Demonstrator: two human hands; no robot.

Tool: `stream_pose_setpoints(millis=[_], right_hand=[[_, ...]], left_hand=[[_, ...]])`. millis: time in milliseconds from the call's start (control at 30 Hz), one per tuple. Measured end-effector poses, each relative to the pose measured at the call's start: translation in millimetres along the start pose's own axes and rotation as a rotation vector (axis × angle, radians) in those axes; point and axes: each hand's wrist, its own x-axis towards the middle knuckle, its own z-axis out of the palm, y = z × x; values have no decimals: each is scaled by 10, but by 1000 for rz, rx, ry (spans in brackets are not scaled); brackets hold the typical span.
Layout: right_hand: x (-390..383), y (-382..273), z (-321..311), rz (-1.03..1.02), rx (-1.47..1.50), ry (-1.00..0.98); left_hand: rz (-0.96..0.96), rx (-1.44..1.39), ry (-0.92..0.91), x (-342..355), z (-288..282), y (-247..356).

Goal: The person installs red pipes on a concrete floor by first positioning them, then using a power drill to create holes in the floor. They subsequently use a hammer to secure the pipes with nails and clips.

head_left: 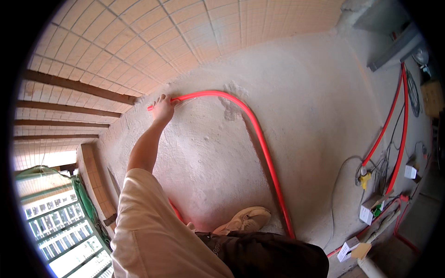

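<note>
Across the middle of the frame, a rough grey wall (306, 116) is filling the view. Over it a red conduit (259, 139) is arching from upper centre down to lower centre. At its upper-left end the left hand (163, 109) is clamping the conduit. Lower centre, a shoe (245, 220) is showing. Right hand is lying out of view.

**Warm daylight, heavy fisheye bend**

Even, bright daylight covers the wall (301, 106) around the raised hand (163, 107), casting soft shadows. Below the arm, the window (65, 231) glares pale. Straight lines curve toward the black rim; the focus stays fairly sharp.
</note>
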Motion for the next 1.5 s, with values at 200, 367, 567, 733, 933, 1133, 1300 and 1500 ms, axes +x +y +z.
stream_pose_setpoints(millis=[200,367,567,733,933,1133,1300,1500], right_hand=[[-207,-214,-151,14,129,-99],[-380,-324,-365,33,172,-65],[107,-577,-260,-248,97,-150],[557,-505,-185,-396,49,-249],[571,-926,-638,-426,-33,-372],[719,-1485,-1457,-484,-434,-362],[1508,-2309,-1669,-566,-781,-419],[2826,-3344,-966,-354,-799,-88]], left_hand=[[6,104,4,-173,130,-141],[13,27,54,14,370,487],[-272,7,-50,-393,49,182],[-307,-96,144,-814,44,288],[-184,-368,-56,-2063,-108,304],[-325,-439,35,-2036,37,78],[-300,-292,263,-1330,141,32],[-328,-78,376,-641,252,-169]])
